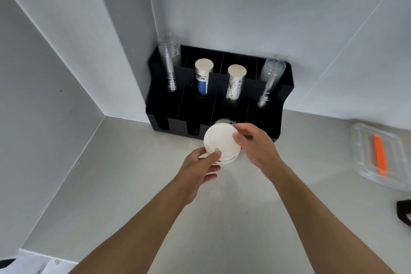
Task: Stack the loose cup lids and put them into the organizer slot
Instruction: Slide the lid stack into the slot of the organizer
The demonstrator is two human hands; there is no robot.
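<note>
A small stack of white cup lids [219, 143] is held above the counter, just in front of the black organizer [287, 87]. My left hand [200, 169] grips the stack's lower left edge, thumb on top. My right hand [255, 147] pinches the stack's right edge. Behind the stack, a clear lid [223, 121] shows in one of the organizer's front slots, partly hidden by the white lids. The other front slots look dark and I cannot see into them.
The organizer's back row holds two stacks of clear cups [170, 60] [270, 82] and two stacks of paper cups [202, 78] [234, 83]. A clear plastic container [364, 140] with an orange item [379, 154] lies at the right. A black object [403, 211] sits at the right edge.
</note>
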